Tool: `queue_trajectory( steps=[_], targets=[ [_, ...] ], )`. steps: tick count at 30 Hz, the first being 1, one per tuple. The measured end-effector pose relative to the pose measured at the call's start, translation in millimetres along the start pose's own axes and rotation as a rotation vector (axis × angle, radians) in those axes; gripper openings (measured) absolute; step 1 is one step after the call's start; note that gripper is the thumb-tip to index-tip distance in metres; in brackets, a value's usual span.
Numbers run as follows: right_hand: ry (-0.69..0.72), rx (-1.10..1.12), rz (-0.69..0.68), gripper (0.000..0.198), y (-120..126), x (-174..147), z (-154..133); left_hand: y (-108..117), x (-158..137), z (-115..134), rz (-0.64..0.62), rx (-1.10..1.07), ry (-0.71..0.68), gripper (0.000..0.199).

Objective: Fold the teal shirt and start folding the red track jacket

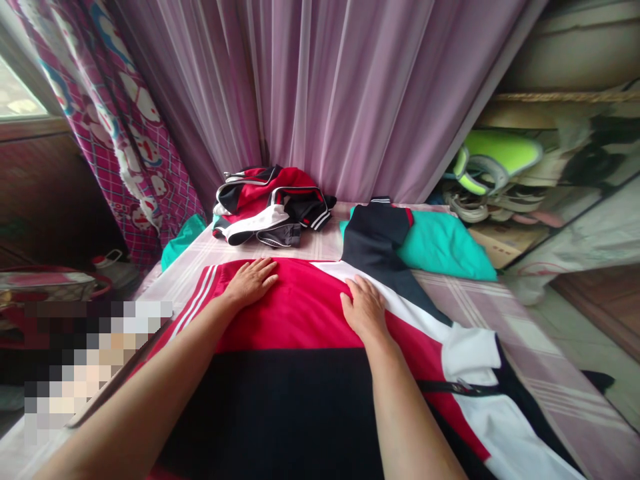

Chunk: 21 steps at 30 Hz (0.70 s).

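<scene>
A red, black and white track jacket (295, 307) lies spread over the table, its zipper (457, 387) toward the right. My left hand (253, 280) rests flat on the red cloth near its far left edge, fingers stretched out. On the right part of the red panel, by the white stripe, lies my right hand (365, 305), fingers apart and palm down. Neither hand grips the cloth. A dark sleeve (375, 233) of the jacket reaches away and lies partly over a folded teal garment (450, 247).
Behind my left hand sits a crumpled red, black and white garment (275, 207) on the checked tablecloth (560, 373). Purple curtains (320, 87) hang at the back. Shoes (467, 203) stand on a shelf at right. More teal cloth (185, 240) shows at left.
</scene>
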State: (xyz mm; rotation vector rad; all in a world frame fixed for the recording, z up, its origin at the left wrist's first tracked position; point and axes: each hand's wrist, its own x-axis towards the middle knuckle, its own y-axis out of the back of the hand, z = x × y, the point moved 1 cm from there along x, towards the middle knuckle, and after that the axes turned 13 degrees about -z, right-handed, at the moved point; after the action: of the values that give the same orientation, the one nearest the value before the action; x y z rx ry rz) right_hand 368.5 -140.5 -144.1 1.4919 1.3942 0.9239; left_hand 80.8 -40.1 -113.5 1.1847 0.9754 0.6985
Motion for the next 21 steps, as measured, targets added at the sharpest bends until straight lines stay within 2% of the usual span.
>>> queue_trajectory(
  steps=[3,6,11,14,17,19,21],
  targets=[
    [-0.003,0.006,0.001,0.046,-0.7,0.7,0.2,-3.7,-9.5,-24.2,0.039,0.020,0.059,0.059],
    [0.000,0.005,-0.001,0.046,-1.3,1.4,1.2,-7.2,-14.3,-34.2,0.064,0.027,0.087,0.058],
    [0.012,0.002,0.003,0.046,-0.9,1.9,3.2,-3.1,-12.3,-29.2,0.065,-0.023,0.156,0.056],
    [0.004,0.008,-0.004,0.046,1.7,0.5,-0.1,4.2,-16.0,-13.1,0.113,-0.035,0.145,0.057],
    [-0.024,0.004,0.009,0.045,6.4,-3.0,-7.1,5.2,-23.8,20.5,0.177,-0.030,-0.023,0.061],
    [-0.040,-0.003,0.019,0.045,9.4,-5.4,-11.6,-0.2,-28.0,46.4,0.129,-0.003,-0.231,0.062],
    [-0.046,-0.010,0.016,0.044,11.1,-7.0,-14.4,-7.4,-29.8,65.3,0.061,0.028,-0.350,0.064]
  ],
)
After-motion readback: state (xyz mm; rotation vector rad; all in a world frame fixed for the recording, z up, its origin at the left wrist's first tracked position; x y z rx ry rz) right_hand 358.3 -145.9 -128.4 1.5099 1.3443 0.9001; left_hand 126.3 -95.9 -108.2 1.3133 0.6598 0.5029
